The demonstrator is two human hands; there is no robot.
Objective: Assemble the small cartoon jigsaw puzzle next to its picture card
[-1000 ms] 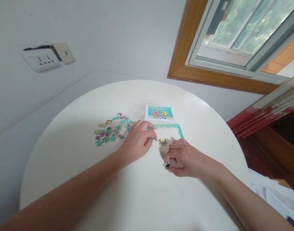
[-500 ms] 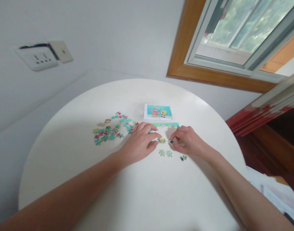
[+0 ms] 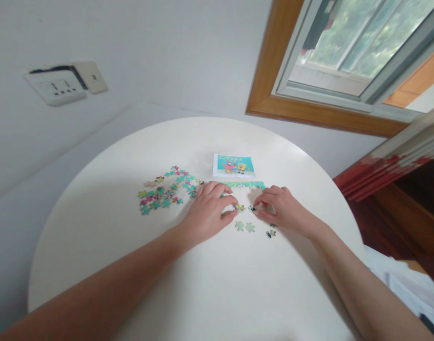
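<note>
On the round white table (image 3: pixel 202 284) my left hand (image 3: pixel 208 210) pinches a small colourful puzzle piece (image 3: pixel 238 207) between thumb and fingers. Facing it, my right hand (image 3: pixel 280 208) pinches a dark puzzle piece (image 3: pixel 252 208) and holds it against the first one. Both hands rest over the green-bordered puzzle frame (image 3: pixel 243 184), which they mostly hide. Two pale green pieces (image 3: pixel 244 227) and one darker piece (image 3: pixel 270 233) lie on the table just in front of the hands.
A heap of several loose pieces (image 3: pixel 163 189) lies left of my left hand. A cartoon reference picture (image 3: pixel 234 165) lies beyond the frame. A wall socket (image 3: pixel 57 85) is on the far left wall, a wood-framed window (image 3: pixel 330 71) at the right.
My right hand moved up from the table's near side to meet my left hand, uncovering three loose pieces. In the last half second both hands have hardly moved.
</note>
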